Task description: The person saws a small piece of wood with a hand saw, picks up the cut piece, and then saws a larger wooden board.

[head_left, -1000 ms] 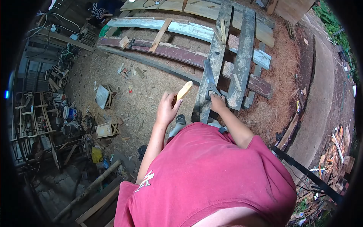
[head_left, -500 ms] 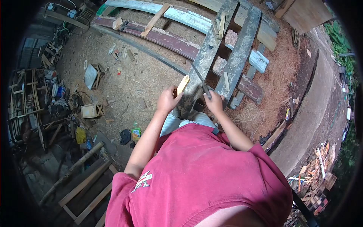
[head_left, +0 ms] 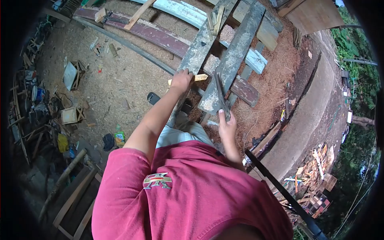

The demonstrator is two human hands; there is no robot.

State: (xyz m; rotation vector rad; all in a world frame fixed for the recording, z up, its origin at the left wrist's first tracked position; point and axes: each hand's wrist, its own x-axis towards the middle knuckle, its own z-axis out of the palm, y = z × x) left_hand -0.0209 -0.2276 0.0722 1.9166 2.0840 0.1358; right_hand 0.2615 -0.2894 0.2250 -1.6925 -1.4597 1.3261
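My left hand [head_left: 182, 81] is closed on a short pale wood piece [head_left: 201, 77] with a pointed end. It lies across the near part of a worn plank [head_left: 196, 56], and the hand covers the middle of the piece. My right hand [head_left: 227, 127] grips the lower end of a long, dark, blade-like tool [head_left: 219, 90], whose exact kind I cannot make out. That tool points away from me, over the near end of a second grey plank [head_left: 234, 56]. A gap separates the tool from the wood piece.
Small wood strips [head_left: 218, 20] lie on the far part of the plank. Beyond are a maroon board [head_left: 160, 37] and a white board [head_left: 180, 12]. Shavings cover the ground [head_left: 132, 72]. A wooden frame [head_left: 70, 115] stands at left, and scrap wood [head_left: 316, 168] is heaped at right.
My left hand has turned palm-down onto the plank, and the wood piece now lies crosswise. My right hand has drawn back toward me with the dark tool. The view has shifted.
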